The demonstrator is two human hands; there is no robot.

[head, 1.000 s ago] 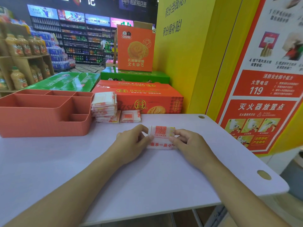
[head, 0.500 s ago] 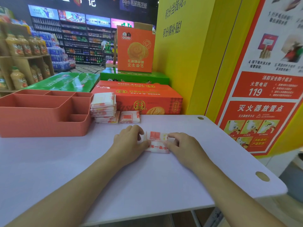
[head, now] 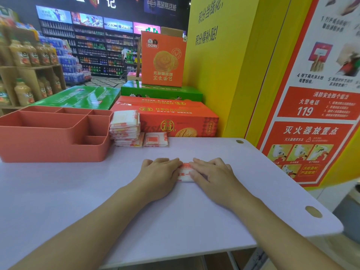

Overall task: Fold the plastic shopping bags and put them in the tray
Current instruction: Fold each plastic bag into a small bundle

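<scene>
Two hands press a folded bag flat against the table, near its centre: left hand on the bag's left end, right hand on its right end, fingers extended, grasping nothing. The tray stands at the far left edge; a stack of folded bags sits just beside its right wall, one loose bag beside that.

I see bright, even store light from above; faint soft shadows on table. Left hand, right hand sharp at ctr. Bottles at left edge smeared, bg shelves soft. Lit screens up top glow brightest. Poster bows w/ wide-angle distortion.
</scene>
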